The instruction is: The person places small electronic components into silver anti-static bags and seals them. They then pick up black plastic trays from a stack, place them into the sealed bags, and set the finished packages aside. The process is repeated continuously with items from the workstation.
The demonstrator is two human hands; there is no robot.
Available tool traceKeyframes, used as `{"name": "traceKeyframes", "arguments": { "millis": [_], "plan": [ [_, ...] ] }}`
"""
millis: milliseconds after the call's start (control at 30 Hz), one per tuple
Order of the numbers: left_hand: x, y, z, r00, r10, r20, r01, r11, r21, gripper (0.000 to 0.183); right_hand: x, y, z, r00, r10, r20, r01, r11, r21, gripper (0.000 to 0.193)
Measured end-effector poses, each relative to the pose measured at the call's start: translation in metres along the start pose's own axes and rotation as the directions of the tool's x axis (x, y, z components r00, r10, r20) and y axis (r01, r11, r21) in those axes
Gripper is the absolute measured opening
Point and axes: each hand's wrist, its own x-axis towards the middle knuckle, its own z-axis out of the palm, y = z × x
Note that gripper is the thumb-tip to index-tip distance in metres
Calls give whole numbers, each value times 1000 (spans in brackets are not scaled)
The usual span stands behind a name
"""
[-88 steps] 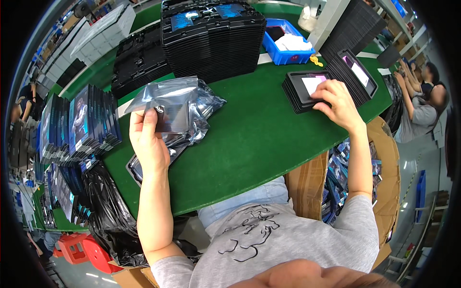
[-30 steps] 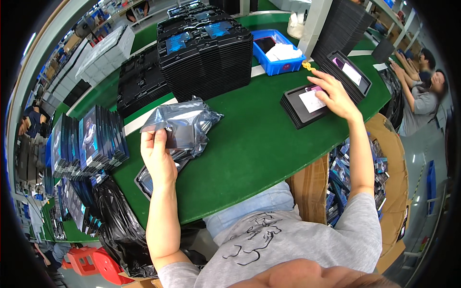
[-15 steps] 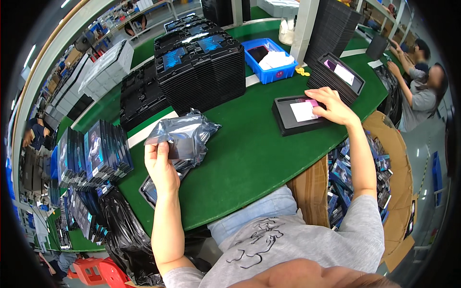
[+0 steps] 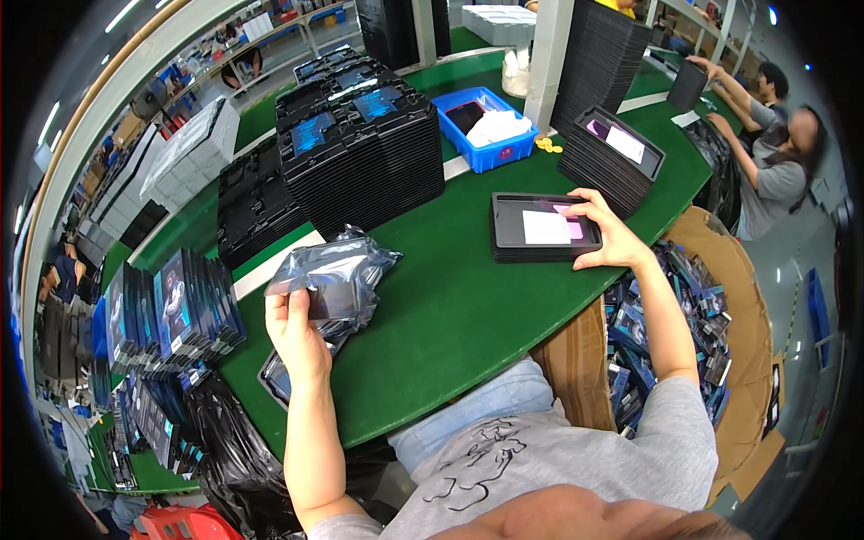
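My left hand (image 4: pixel 297 337) is closed, thumb and fingers pinching the near edge of a crinkled, silvery see-through plastic bag (image 4: pixel 337 261). A flat brownish-dark rectangle shows at the bag beside the thumb; whether it lies inside I cannot tell. Under the bag, partly hidden, a black tray (image 4: pixel 274 373) sits at the table's left edge. My right hand (image 4: pixel 612 236) grips the right end of a short stack of black trays (image 4: pixel 508 236), fingers over the top rim and thumb at the near side. Inside the top tray lie a white label (image 4: pixel 546 228) and a pinkish-purple piece.
Beyond stand tall stacks of black trays (image 4: pixel 369 162), a blue bin (image 4: pixel 504 156) and a tilted tray stack (image 4: pixel 603 171). Printed boxes (image 4: pixel 180 306) are piled left. A carton (image 4: pixel 720 243) of similar boxes adjoins the green table (image 4: pixel 423 360). Another person (image 4: pixel 778 180) works at right.
My right hand has shifted from reaching over the top tray to gripping the stack's right end. The stack has turned slightly. My left hand still pinches the bag.
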Motion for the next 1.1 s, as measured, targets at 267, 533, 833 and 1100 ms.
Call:
{"name": "traceKeyframes", "arguments": {
  "millis": [267, 533, 833, 1100],
  "plan": [
    [-1, 0, -1, 1000, 8, -2, -8, 1000, 13, 18, -6, -28, -15, 987, -48, -151, 52, 998, 27, 73],
    [-4, 3, 0, 1000, -15, 19, 15, 1000, -19, 19, 4, -5, -142, 830, -61, -555, -106, 959, -265, 67],
    [-2, -2, -4, 999, 12, 51, -15, 999, 51, 21, 10, 35, -143, 880, 96, -466, -264, 913, -311, 77],
    [-1, -3, -8, 999, 0, 47, -1, 999, 37, 19, 7, 29, -141, 880, 172, -443, -334, 887, -318, 89]
  ]
}}
